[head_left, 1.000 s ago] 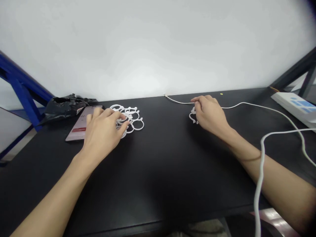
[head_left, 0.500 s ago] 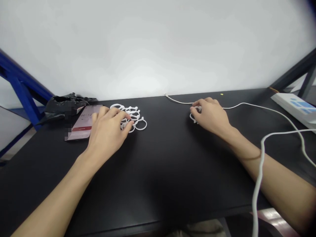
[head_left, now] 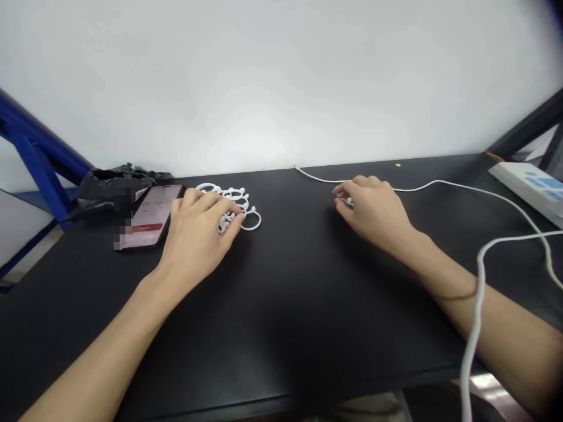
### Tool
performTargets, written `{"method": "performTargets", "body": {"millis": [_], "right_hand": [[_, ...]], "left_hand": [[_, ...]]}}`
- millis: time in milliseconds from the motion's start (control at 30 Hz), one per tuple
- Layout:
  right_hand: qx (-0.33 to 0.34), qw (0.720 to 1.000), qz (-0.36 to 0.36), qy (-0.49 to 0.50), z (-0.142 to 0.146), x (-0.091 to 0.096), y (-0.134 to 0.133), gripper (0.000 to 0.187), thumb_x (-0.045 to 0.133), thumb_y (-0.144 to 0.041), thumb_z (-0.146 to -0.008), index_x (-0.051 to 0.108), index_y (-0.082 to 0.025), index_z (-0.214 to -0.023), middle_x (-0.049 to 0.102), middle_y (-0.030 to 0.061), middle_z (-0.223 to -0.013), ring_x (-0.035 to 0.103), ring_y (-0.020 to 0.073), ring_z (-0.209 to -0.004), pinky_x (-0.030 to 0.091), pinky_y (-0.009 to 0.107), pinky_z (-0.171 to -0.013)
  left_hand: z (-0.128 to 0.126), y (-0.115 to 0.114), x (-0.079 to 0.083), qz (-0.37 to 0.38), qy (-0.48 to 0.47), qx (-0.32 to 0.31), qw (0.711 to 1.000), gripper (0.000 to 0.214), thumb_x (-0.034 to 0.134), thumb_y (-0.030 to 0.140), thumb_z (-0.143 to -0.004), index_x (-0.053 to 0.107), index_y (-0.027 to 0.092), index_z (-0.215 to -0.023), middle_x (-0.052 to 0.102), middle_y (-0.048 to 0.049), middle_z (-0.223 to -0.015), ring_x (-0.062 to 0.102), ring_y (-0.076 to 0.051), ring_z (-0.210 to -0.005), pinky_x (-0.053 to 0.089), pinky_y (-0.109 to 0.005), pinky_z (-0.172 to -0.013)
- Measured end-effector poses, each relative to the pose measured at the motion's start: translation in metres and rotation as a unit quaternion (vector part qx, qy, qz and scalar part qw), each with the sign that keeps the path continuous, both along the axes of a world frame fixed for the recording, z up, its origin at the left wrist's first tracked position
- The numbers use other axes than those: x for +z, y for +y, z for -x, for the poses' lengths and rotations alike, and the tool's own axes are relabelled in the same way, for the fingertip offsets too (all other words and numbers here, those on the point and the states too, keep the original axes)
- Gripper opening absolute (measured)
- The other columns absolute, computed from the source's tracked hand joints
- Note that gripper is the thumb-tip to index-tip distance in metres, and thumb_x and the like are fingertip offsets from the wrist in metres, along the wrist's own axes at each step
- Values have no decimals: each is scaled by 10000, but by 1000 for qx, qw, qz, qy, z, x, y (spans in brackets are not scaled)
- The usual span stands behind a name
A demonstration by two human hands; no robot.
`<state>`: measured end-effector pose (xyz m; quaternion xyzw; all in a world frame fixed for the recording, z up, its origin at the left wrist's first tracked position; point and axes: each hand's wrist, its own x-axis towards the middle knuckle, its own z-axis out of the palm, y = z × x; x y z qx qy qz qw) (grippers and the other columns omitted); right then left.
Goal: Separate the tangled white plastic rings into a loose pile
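Observation:
A heap of white plastic rings (head_left: 240,208) lies on the black table (head_left: 290,281) left of centre. My left hand (head_left: 197,231) rests palm down on the near side of the heap, fingers curled onto the rings. My right hand (head_left: 373,211) lies right of centre with its fingers curled over a small white ring piece (head_left: 347,201), of which only a sliver shows.
A phone (head_left: 147,224) with a lit screen lies just left of my left hand, beside a crumpled black bag (head_left: 109,179). A white cable (head_left: 440,186) runs along the back and loops down at the right. A white power strip (head_left: 528,184) sits at far right.
My left hand slid a little right over the ring heap and bunched it. My right hand closed further over its ring piece, hiding most of it.

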<state>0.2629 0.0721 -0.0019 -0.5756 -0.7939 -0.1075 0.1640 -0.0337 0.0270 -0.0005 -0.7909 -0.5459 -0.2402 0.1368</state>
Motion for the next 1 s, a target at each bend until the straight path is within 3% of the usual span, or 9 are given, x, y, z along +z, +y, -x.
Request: {"method": "performTargets", "body": {"millis": [100,167,267,367,500,667,867,1000], "right_hand": [[102,990,-34,96,9,5,-6,187,525,-216,-894,671,-196,-1010,665,104,-924,595,269,-890,487,425,-793],[189,967,-22,168,16,7,-13,167,546,-207,-894,652,-226,-1021,657,66,-933,608,220,-866,511,373,-761],[288,926,66,233,26,7,-25,163,555,-190,-898,643,-227,-1031,644,48,-976,621,159,-813,529,293,-690],[342,893,137,259,32,5,-33,172,551,-166,-903,641,-214,-1041,635,49,-1023,629,124,-799,535,246,-695],[370,876,169,259,34,3,-37,193,541,-121,-899,635,-210,-1041,640,40,-1037,631,114,-829,537,234,-737],[359,882,141,271,34,1,-35,233,519,-84,-876,617,-213,-1044,630,47,-1029,626,133,-841,538,265,-758],[329,894,138,272,35,1,-37,358,561,-59,-793,587,-184,-1128,627,47,-1015,634,144,-849,544,287,-794],[326,893,140,276,37,1,-40,226,593,-183,-872,609,-157,-1096,678,41,-969,661,126,-809,545,241,-757]], "left_hand": [[-5,-2,1,1,-10,-27,1000,125,556,303,-932,653,233,-897,682,-55,-919,520,-276,-925,394,-427,-777],[-10,-4,2,-6,-21,-50,998,130,548,296,-939,652,229,-978,683,-57,-972,531,-265,-932,420,-439,-828],[-17,-6,1,-8,-33,-102,994,254,545,280,-947,605,213,-1184,663,-78,-1110,545,-262,-1018,448,-445,-913],[-22,-8,-1,13,-28,-162,986,360,537,266,-960,539,180,-1309,639,-98,-1193,543,-252,-1082,459,-429,-953],[-25,-8,-3,34,-26,-220,975,280,528,239,-972,595,157,-1231,675,-83,-1152,568,-217,-1038,463,-393,-940],[-27,-10,-4,58,-22,-261,963,117,549,227,-962,649,167,-967,713,-38,-922,570,-193,-885,474,-363,-832],[-32,-16,-3,27,-20,-279,960,67,580,200,-943,631,163,-919,705,-29,-860,543,-182,-833,472,-346,-795],[-34,-16,-5,16,-21,-279,960,68,587,206,-940,631,160,-915,699,-24,-845,540,-178,-821,467,-341,-789]]}}
